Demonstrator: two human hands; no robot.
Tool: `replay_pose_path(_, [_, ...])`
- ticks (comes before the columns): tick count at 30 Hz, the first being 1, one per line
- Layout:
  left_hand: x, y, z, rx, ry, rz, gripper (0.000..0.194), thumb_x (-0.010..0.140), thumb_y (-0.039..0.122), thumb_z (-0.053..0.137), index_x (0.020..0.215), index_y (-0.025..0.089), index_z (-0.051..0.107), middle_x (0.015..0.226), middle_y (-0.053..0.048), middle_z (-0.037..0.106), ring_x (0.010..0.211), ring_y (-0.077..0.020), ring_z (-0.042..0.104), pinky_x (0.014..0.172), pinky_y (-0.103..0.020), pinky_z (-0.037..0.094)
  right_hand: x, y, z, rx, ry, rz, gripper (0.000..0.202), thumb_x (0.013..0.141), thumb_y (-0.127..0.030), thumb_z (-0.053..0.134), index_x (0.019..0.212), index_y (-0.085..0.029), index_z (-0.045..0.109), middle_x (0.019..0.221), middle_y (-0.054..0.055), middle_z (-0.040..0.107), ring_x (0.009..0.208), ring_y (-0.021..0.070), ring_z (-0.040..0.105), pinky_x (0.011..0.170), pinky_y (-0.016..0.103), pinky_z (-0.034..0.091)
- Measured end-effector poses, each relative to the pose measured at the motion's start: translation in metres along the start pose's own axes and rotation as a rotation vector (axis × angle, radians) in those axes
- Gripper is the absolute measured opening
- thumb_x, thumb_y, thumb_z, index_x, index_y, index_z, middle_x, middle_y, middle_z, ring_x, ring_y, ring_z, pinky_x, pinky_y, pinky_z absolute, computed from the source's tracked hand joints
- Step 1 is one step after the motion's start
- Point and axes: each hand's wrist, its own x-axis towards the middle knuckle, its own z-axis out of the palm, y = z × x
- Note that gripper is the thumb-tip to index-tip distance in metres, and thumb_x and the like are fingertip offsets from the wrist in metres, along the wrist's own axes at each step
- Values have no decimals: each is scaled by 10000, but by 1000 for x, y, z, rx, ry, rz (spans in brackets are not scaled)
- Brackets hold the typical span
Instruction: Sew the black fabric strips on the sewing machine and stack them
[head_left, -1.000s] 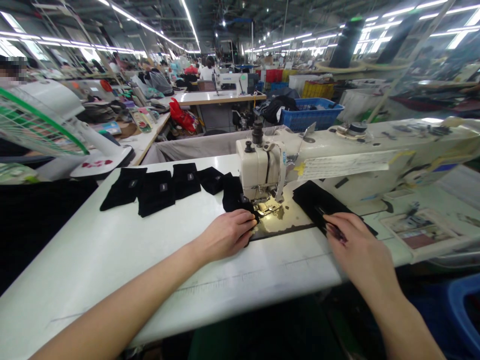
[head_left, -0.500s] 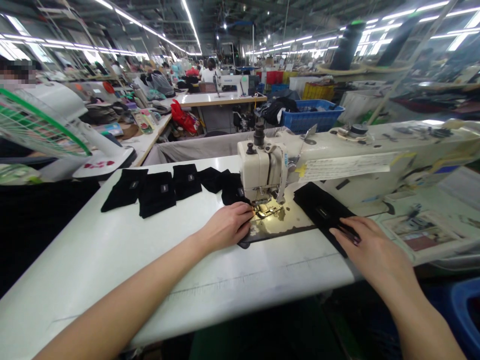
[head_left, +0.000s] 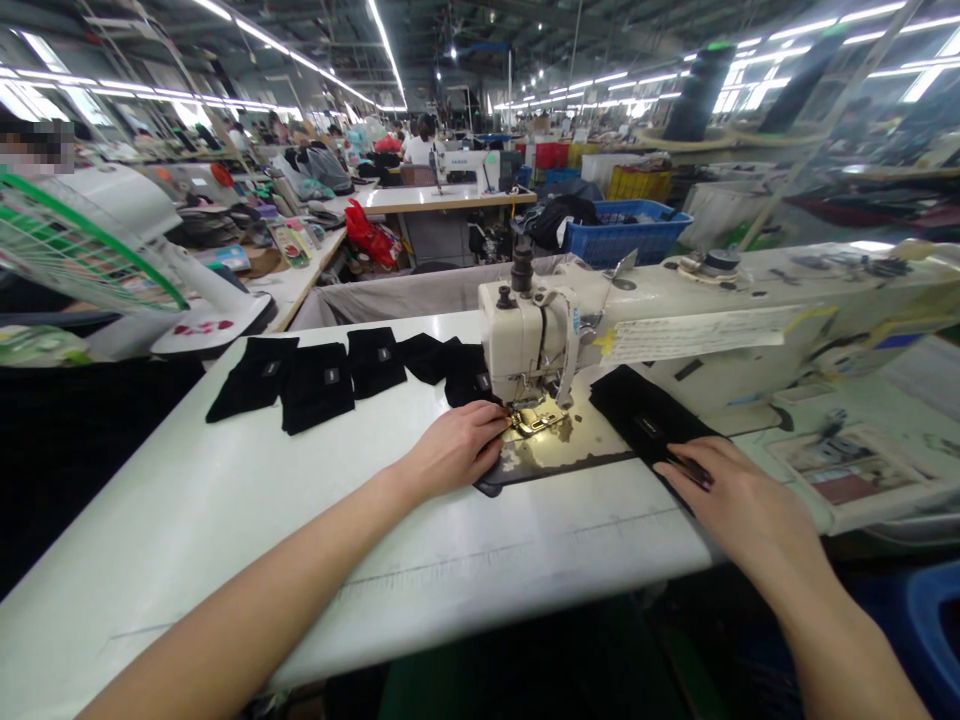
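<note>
My left hand (head_left: 463, 445) is beside the presser foot (head_left: 529, 420) of a sewing machine (head_left: 525, 335), its fingers bent together at the edge of a black fabric piece (head_left: 466, 372) with a small label. The fingertips partly hide the fabric there. My right hand (head_left: 731, 490) lies over a stack of folded black fabric pieces (head_left: 634, 405) to the right of the needle. Between its thumb and fingers is a slim dark tool (head_left: 694, 470), partly covered; its kind is unclear. The top piece of the stack bears a small dark label.
Several black labelled pieces (head_left: 319, 385) lie in a row on the white table (head_left: 360, 520). A fan (head_left: 90, 240) stands at the left. Beyond the machine is a blue basket (head_left: 630, 232) with dark cloth. A tray (head_left: 847, 465) of small parts sits at the right.
My right hand has shifted slightly left over the stack, and its fingers have drawn closer together around the slim dark tool. My left hand stays by the presser foot.
</note>
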Motion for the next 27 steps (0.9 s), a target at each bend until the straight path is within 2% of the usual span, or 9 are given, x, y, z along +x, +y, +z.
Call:
replay_pose_path(4, [-1, 1, 1, 6, 11, -14, 313, 1001, 216, 438, 1179, 124, 678, 1176, -133, 665, 1112, -254, 632, 962, -423, 574, 0, -1, -4, 1, 13, -38, 328, 965, -422, 439, 894, -248, 708, 987, 32, 708, 743, 204, 670, 629, 337, 490])
replay_pose_path(9, [-3, 1, 2, -16, 26, -15, 312, 999, 217, 440, 1182, 138, 680, 1166, -132, 668, 1114, -251, 632, 947, -421, 577, 4, 5, -5, -3, 82, -64, 338, 961, -443, 433, 932, -242, 703, 1017, 58, 719, 666, 196, 647, 590, 333, 474])
replay_pose_path(14, [-5, -1, 5, -23, 56, -50, 303, 1001, 234, 448, 1168, 139, 682, 1179, -135, 671, 1099, -252, 639, 930, -425, 576, 9, 7, -2, 13, 81, -99, 331, 937, -459, 431, 934, -225, 666, 986, 65, 711, 799, 247, 677, 708, 383, 515])
replay_pose_path(16, [-6, -2, 9, -15, 71, -107, 325, 1000, 260, 468, 1242, 131, 641, 1265, -144, 644, 1185, -261, 609, 990, -428, 546, 9, 8, 1, 12, 55, -145, 329, 917, -475, 445, 928, -225, 658, 979, 65, 705, 841, 267, 682, 737, 406, 522])
replay_pose_path(19, [-8, -3, 15, 40, 40, -230, 516, 994, 373, 513, 1410, 68, 495, 1476, -204, 501, 1413, -323, 429, 1142, -484, 413, 7, 10, 2, 21, 62, -181, 303, 913, -467, 442, 907, -242, 646, 1001, 65, 706, 853, 279, 687, 756, 423, 526])
replay_pose_path(21, [-11, -5, 17, 82, -13, -297, 628, 994, 450, 512, 1457, 34, 431, 1543, -234, 412, 1471, -355, 336, 1182, -506, 344, 6, 10, -3, 40, 135, -146, 282, 927, -445, 428, 916, -245, 627, 1006, 79, 705, 841, 284, 686, 756, 425, 527])
replay_pose_path(24, [-21, -9, 14, 120, -58, -335, 656, 1005, 509, 470, 1459, 37, 435, 1558, -230, 389, 1470, -349, 344, 1183, -482, 329, 3, 4, -18, 2, 282, -9, 285, 951, -440, 415, 972, -241, 617, 998, 113, 689, 831, 320, 668, 690, 429, 504])
replay_pose_path(27, [-34, -15, 6, 134, -76, -308, 633, 1016, 514, 442, 1447, 52, 458, 1557, -213, 400, 1467, -322, 358, 1189, -439, 317, -1, -1, -29, -22, 356, 63, 322, 959, -452, 414, 1026, -224, 630, 975, 137, 667, 845, 364, 639, 692, 450, 472])
